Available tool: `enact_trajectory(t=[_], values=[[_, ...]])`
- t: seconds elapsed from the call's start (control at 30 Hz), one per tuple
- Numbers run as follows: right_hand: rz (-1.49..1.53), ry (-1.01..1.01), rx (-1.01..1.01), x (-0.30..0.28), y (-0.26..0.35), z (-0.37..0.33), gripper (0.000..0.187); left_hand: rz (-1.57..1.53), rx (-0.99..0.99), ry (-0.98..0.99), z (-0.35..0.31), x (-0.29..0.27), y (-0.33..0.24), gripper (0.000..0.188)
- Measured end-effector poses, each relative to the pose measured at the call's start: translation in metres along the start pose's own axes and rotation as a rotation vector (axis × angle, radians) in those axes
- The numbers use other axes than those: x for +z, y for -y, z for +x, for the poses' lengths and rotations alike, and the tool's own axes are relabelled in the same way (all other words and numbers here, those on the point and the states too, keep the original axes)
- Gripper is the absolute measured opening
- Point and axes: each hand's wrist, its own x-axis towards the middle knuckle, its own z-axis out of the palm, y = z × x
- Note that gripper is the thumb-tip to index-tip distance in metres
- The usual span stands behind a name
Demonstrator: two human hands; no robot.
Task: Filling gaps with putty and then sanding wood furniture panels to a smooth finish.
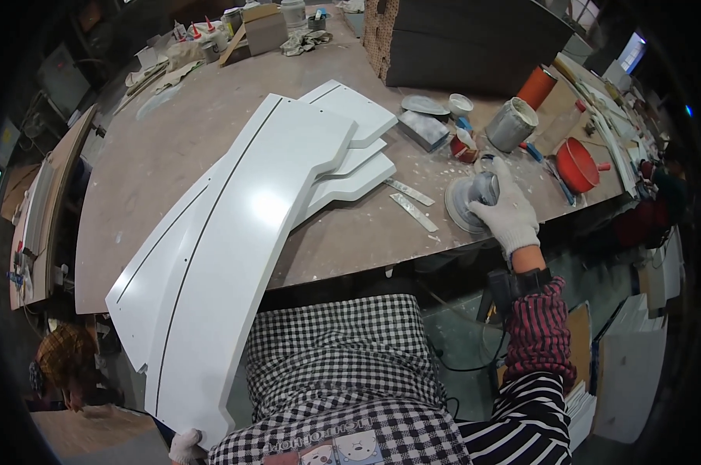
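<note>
My right hand [513,213], in a white knitted glove, is wrapped over a round grey palm sander [468,200] resting near the table's front edge. At the lower left, my left hand [186,447], also gloved, grips the near end of a long glossy white panel [234,209]. A thin dark groove runs along that panel, and its right edge is stepped. The panel lies slantwise over several similar white panels [358,116], its near end overhanging the table. Most of my left hand's fingers are hidden at the panel's edge.
Beside the sander on the brown table [350,248] are a smeared can [512,124], a red bowl [577,165], an orange cylinder [536,85], a sanding block [423,130] and loose strips [414,212]. A big dark box [474,46] stands behind. Another person [65,364] bends at the far left.
</note>
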Motion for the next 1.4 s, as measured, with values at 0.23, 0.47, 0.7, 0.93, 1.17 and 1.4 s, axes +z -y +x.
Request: enact_trajectory(t=[0.23, 0.47, 0.7, 0.93, 1.17, 1.4], values=[[0.124, 0.028, -0.018, 0.014, 0.015, 0.019, 0.079, -0.026, -0.021, 0.048, 0.000, 0.000, 0.000, 0.072], [0.121, -0.023, -0.072, 0.012, 0.014, 0.010, 0.072, -0.107, 0.080, -0.063, 0.000, 0.001, 0.003, 0.085], [0.345, -0.090, -0.009, 0.018, 0.005, 0.006, 0.062, -0.152, 0.139, -0.027, -0.003, 0.011, 0.001, 0.078], [0.463, -0.276, 0.024, -0.003, -0.038, 0.013, 0.056, -0.159, 0.132, -0.126, -0.015, 0.005, 0.003, 0.064], [0.235, -0.435, 0.319, -0.042, -0.112, 0.048, 0.068, -0.045, 0.036, -0.232, -0.022, -0.005, 0.002, 0.048], [0.244, -0.382, 0.341, -0.024, -0.215, 0.093, 0.071, 0.014, 0.001, -0.242, -0.031, 0.021, -0.017, 0.054]])
